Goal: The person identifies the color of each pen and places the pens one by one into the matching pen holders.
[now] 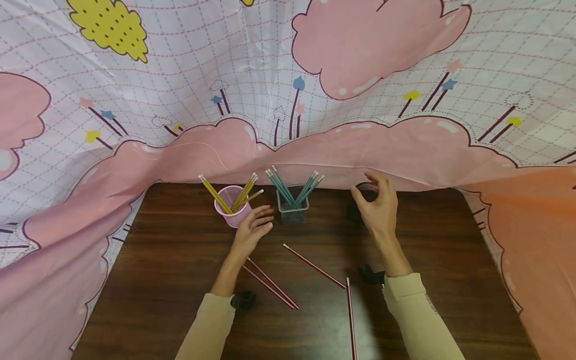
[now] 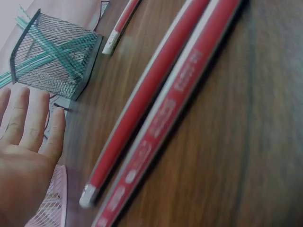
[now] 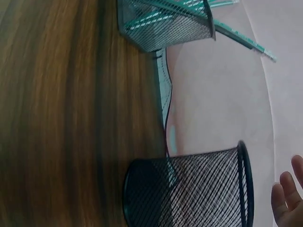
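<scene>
My right hand (image 1: 380, 202) is over a black round mesh pencil cup (image 3: 203, 189), thumb and fingers spread and curved above its rim. In the right wrist view the fingertips (image 3: 287, 182) are apart from that rim. My left hand (image 1: 254, 227) hovers beside a pink mesh cup (image 1: 229, 220) of yellow pencils (image 1: 213, 192), fingers loosely extended and holding nothing. Between the hands stands a dark square mesh cup (image 1: 292, 216) with teal pencils (image 1: 310, 185). Two red pencils (image 1: 272, 286) lie side by side below the left hand.
Another red pencil (image 1: 315, 266) lies slantwise mid-table, and one more red pencil (image 1: 351, 317) points toward the front edge. The dark wooden table (image 1: 171, 240) ends at the back against a patterned pink and white cloth (image 1: 342, 172).
</scene>
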Motion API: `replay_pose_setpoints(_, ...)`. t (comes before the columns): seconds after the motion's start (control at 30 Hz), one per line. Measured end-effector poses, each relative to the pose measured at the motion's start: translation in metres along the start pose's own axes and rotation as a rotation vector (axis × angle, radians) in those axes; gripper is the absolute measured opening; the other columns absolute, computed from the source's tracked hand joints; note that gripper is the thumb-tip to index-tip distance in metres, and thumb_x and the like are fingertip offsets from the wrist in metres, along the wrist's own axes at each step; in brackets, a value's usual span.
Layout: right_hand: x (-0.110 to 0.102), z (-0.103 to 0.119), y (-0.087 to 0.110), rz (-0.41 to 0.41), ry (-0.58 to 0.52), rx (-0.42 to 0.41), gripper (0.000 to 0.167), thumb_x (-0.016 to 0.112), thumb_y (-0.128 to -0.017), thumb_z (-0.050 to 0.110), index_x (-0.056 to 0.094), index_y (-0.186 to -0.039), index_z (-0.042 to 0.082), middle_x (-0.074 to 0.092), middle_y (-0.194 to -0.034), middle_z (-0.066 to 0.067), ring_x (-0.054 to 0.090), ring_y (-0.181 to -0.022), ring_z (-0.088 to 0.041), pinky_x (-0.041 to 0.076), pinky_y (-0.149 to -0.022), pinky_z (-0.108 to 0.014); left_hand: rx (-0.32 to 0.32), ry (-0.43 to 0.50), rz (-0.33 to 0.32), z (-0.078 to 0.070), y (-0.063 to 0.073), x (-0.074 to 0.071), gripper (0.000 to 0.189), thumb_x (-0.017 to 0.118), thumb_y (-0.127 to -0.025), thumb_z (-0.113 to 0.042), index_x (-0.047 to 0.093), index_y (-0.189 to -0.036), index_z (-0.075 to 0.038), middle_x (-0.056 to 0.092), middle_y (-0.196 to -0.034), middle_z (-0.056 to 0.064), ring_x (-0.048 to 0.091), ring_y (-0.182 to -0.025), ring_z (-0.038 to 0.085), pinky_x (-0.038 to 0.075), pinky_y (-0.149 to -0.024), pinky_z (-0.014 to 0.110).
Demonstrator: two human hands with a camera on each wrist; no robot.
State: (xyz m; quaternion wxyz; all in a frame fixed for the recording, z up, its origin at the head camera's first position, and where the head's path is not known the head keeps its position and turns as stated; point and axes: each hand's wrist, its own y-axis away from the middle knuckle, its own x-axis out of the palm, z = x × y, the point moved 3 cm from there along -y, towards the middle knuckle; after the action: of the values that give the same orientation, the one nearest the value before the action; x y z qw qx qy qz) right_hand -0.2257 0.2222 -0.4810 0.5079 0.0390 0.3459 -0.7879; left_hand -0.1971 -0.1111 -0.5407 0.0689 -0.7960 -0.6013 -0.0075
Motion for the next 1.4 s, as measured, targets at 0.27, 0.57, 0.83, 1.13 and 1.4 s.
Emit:
replay_pose_setpoints(0.27, -0.013, -0.013, 0.001, 0.0, 0.012, 0.012, 0.048, 0.083, -0.082, 0.02, 0.065, -0.124, 0.008, 0.06, -0.122, -0.011, 0.054, -0.113, -0.03, 0.043, -0.099, -0.048, 0.009, 0.005, -0.015, 0.003, 0.012, -0.017, 0.051, 0.06, -0.095, 0.006, 0.04, -0.141, 0.014, 0.041, -0.14, 0.04, 0.04, -0.126, 0.061, 0.048, -0.096, 0.022)
replay_pose_setpoints(0.57, -0.025, -0.032, 0.006, -0.026, 0.069, -0.003, 0.048, 0.086, -0.077, 0.021, 0.069, -0.121, 0.008, 0.063, -0.117, -0.013, 0.054, -0.105, -0.034, 0.039, -0.087, -0.045, -0.035, -0.107, -0.05, 0.001, 0.036, -0.037, 0.042, 0.064, -0.095, 0.001, 0.052, -0.134, 0.01, 0.05, -0.135, 0.036, 0.05, -0.119, 0.054, 0.05, -0.096, 0.025)
replay_pose_setpoints(0.83, -0.032, -0.046, 0.009, 0.018, 0.078, -0.001, 0.055, 0.086, -0.077, 0.018, 0.065, -0.126, 0.009, 0.059, -0.122, -0.015, 0.052, -0.108, -0.034, 0.037, -0.091, -0.048, -0.044, -0.258, -0.052, -0.007, 0.055, -0.051, 0.035, 0.068, -0.093, -0.002, 0.059, -0.124, 0.011, 0.057, -0.126, 0.034, 0.057, -0.113, 0.049, 0.052, -0.092, 0.026)
replay_pose_setpoints(1.13, -0.029, -0.057, 0.011, 0.1, 0.073, 0.042, 0.069, 0.086, -0.077, 0.019, 0.057, -0.139, 0.011, 0.054, -0.133, -0.016, 0.049, -0.121, -0.035, 0.038, -0.101, -0.054, -0.111, -0.33, -0.061, -0.007, 0.071, -0.064, 0.036, 0.07, -0.093, -0.007, 0.061, -0.125, 0.006, 0.06, -0.126, 0.027, 0.06, -0.113, 0.041, 0.053, -0.089, 0.024)
replay_pose_setpoints(1.4, -0.023, -0.065, 0.024, 0.148, 0.059, 0.117, 0.082, 0.087, -0.077, 0.023, 0.048, -0.147, 0.009, 0.049, -0.14, -0.017, 0.048, -0.127, -0.038, 0.037, -0.106, -0.055, -0.077, -0.385, -0.045, 0.02, 0.083, -0.073, 0.033, 0.069, -0.092, -0.004, 0.063, -0.123, 0.005, 0.063, -0.123, 0.021, 0.062, -0.109, 0.04, 0.055, -0.09, 0.033)
